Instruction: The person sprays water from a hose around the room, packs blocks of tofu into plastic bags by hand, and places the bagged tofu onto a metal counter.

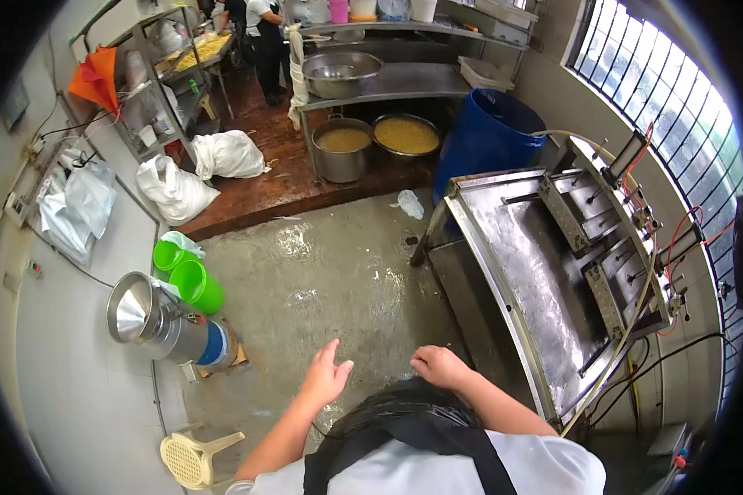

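Note:
My left hand [327, 376] is held out over the wet grey floor [305, 280], its fingers apart and nothing in it. To the right, my right hand [439, 366] has its fingers curled in; whether anything is inside them is too small to tell. Both hands are in front of the black apron [413, 412], well apart from each other. The steel table [545, 272] with mounted cylinders stands to the right of my right hand, not touched by it.
At the left are a steel machine [177, 330], green buckets [196, 285] and a cream stool [191, 460]. White sacks [227, 154], pots [343, 153] and a blue barrel [487, 136] stand farther back. A person [264, 49] stands at the back.

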`<action>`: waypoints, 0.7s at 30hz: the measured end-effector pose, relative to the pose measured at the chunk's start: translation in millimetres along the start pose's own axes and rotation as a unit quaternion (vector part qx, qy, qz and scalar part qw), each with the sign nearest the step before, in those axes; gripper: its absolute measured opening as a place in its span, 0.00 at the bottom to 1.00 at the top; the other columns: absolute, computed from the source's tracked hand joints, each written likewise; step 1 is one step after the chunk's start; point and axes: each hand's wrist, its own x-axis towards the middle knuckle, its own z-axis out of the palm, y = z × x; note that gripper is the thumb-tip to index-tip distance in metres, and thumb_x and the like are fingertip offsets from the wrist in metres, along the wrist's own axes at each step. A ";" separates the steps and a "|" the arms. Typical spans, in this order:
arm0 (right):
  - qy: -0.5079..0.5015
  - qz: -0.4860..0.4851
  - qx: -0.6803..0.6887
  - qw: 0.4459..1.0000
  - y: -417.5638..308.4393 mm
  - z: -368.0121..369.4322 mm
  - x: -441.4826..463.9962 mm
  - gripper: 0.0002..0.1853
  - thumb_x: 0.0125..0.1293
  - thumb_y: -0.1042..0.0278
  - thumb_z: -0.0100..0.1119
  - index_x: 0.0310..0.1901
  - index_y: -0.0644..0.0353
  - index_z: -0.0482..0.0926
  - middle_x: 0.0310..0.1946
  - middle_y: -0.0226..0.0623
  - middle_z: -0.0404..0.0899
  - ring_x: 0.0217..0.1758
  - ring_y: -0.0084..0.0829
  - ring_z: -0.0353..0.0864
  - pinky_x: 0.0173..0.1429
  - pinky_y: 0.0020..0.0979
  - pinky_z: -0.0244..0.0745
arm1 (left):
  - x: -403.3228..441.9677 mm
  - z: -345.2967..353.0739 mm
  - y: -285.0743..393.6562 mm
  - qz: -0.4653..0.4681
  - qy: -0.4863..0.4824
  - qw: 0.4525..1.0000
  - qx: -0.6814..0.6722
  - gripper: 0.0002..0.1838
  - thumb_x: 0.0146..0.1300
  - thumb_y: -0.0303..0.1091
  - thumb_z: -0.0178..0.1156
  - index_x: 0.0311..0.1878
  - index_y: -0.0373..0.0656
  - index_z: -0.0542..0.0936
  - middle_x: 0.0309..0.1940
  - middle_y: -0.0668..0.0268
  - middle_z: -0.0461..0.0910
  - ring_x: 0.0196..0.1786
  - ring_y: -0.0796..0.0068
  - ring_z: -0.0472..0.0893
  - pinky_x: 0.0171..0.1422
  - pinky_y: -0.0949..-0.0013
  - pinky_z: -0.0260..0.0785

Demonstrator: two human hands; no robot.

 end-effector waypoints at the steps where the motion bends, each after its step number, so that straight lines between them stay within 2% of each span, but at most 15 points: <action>1: -0.012 0.013 -0.003 1.000 12.2 2.4 16.2 0.14 0.72 0.59 0.60 0.44 0.63 0.85 0.43 0.50 0.86 0.50 0.53 0.85 0.56 0.48 0.80 | 12.4 -0.7 -2.5 0.003 -0.001 1.000 0.008 0.32 0.72 0.43 0.65 0.72 0.32 0.72 0.62 0.43 0.78 0.41 0.59 0.87 0.53 0.58 0.80; 2: -0.043 0.050 0.006 0.998 26.9 5.2 33.6 0.15 0.71 0.58 0.61 0.48 0.62 0.85 0.47 0.51 0.86 0.54 0.53 0.84 0.60 0.48 0.80 | 25.3 -1.2 -5.9 -0.001 -0.007 1.000 0.008 0.32 0.72 0.43 0.65 0.72 0.32 0.72 0.62 0.43 0.78 0.41 0.59 0.87 0.53 0.58 0.80; 4: -0.067 0.111 0.002 0.991 68.1 23.0 62.5 0.25 0.74 0.49 0.60 0.63 0.60 0.81 0.63 0.53 0.81 0.69 0.51 0.78 0.72 0.45 0.73 | 54.4 -3.0 -15.1 0.021 -0.044 0.998 0.029 0.30 0.72 0.44 0.65 0.69 0.32 0.75 0.60 0.44 0.80 0.41 0.57 0.87 0.53 0.57 0.80; 7: -0.196 0.231 0.038 0.952 216.0 144.2 87.1 0.34 0.75 0.36 0.56 0.70 0.56 0.79 0.69 0.50 0.78 0.76 0.48 0.72 0.78 0.42 0.65 | 100.3 -4.5 -38.3 0.016 -0.070 0.997 0.041 0.28 0.72 0.46 0.65 0.65 0.32 0.78 0.57 0.44 0.82 0.44 0.52 0.87 0.54 0.54 0.80; 8: -0.205 0.235 0.046 0.949 231.0 144.0 99.7 0.34 0.75 0.36 0.56 0.70 0.56 0.79 0.69 0.50 0.78 0.76 0.48 0.72 0.78 0.42 0.65 | 117.6 -7.5 -50.8 0.006 -0.077 0.996 0.043 0.28 0.72 0.46 0.65 0.65 0.32 0.78 0.57 0.44 0.82 0.44 0.52 0.87 0.54 0.54 0.80; 9: -0.209 0.281 0.229 0.908 249.3 142.3 117.2 0.39 0.75 0.31 0.53 0.73 0.57 0.76 0.72 0.46 0.76 0.77 0.43 0.70 0.80 0.40 0.62 | 136.0 -13.6 -66.4 -0.023 -0.091 0.992 0.080 0.29 0.72 0.48 0.64 0.64 0.33 0.79 0.56 0.44 0.83 0.46 0.49 0.87 0.55 0.53 0.79; 10: -0.208 0.325 0.405 0.829 261.1 140.3 131.7 0.43 0.75 0.27 0.51 0.75 0.57 0.73 0.74 0.41 0.74 0.78 0.38 0.68 0.81 0.38 0.59 | 150.2 -18.9 -84.2 -0.057 -0.110 0.985 0.116 0.29 0.72 0.49 0.64 0.64 0.33 0.79 0.55 0.43 0.83 0.48 0.46 0.86 0.56 0.51 0.79; 12: -0.161 0.323 0.481 0.799 264.0 127.1 172.9 0.45 0.75 0.26 0.50 0.76 0.58 0.71 0.73 0.36 0.74 0.75 0.33 0.69 0.80 0.38 0.60 | 175.4 -28.4 -117.0 -0.158 -0.113 0.970 0.147 0.28 0.72 0.50 0.62 0.62 0.34 0.80 0.49 0.43 0.86 0.48 0.42 0.85 0.56 0.49 0.78; 14: -0.213 0.262 0.442 0.831 273.4 95.6 218.1 0.45 0.75 0.25 0.50 0.77 0.57 0.70 0.73 0.36 0.74 0.75 0.34 0.69 0.79 0.39 0.60 | 177.4 -26.3 -196.1 -0.201 -0.074 0.961 0.173 0.26 0.74 0.52 0.60 0.60 0.36 0.82 0.44 0.46 0.88 0.48 0.47 0.87 0.56 0.51 0.78; 16: -0.174 0.325 0.407 0.836 277.6 84.6 240.6 0.43 0.76 0.26 0.49 0.76 0.56 0.71 0.71 0.37 0.76 0.73 0.35 0.72 0.78 0.38 0.62 | 181.8 -37.1 -221.2 -0.352 -0.093 0.930 0.043 0.29 0.74 0.55 0.60 0.57 0.33 0.82 0.44 0.46 0.88 0.49 0.48 0.87 0.56 0.53 0.77; 17: -0.212 0.423 0.508 0.720 262.6 53.8 252.7 0.43 0.75 0.26 0.50 0.76 0.57 0.72 0.71 0.37 0.76 0.71 0.35 0.74 0.77 0.39 0.64 | 191.6 -42.1 -201.6 -0.449 -0.070 0.891 0.005 0.32 0.75 0.58 0.58 0.56 0.31 0.83 0.50 0.40 0.87 0.56 0.52 0.86 0.61 0.55 0.75; 18: -0.182 0.442 0.529 0.702 251.3 33.1 263.0 0.43 0.74 0.26 0.52 0.75 0.56 0.73 0.71 0.38 0.76 0.69 0.37 0.77 0.75 0.41 0.68 | 199.2 -43.6 -212.5 -0.456 -0.078 0.886 0.009 0.32 0.75 0.58 0.58 0.56 0.31 0.83 0.50 0.40 0.87 0.56 0.52 0.86 0.61 0.55 0.75; 20: -0.235 0.523 0.549 0.608 237.8 -14.6 283.9 0.45 0.71 0.25 0.55 0.76 0.54 0.72 0.70 0.39 0.78 0.69 0.39 0.78 0.74 0.43 0.70 | 188.3 -44.8 -291.4 -0.449 -0.246 0.852 0.106 0.38 0.75 0.63 0.55 0.67 0.34 0.78 0.56 0.35 0.83 0.62 0.52 0.85 0.69 0.56 0.71; 21: -0.234 0.528 0.551 0.602 240.3 -19.6 291.3 0.45 0.71 0.25 0.55 0.76 0.54 0.72 0.70 0.39 0.78 0.69 0.39 0.78 0.74 0.43 0.70 | 169.8 -42.8 -371.0 -0.291 -0.331 0.886 0.143 0.51 0.72 0.75 0.48 0.88 0.57 0.45 0.62 0.38 0.82 0.70 0.55 0.81 0.73 0.59 0.69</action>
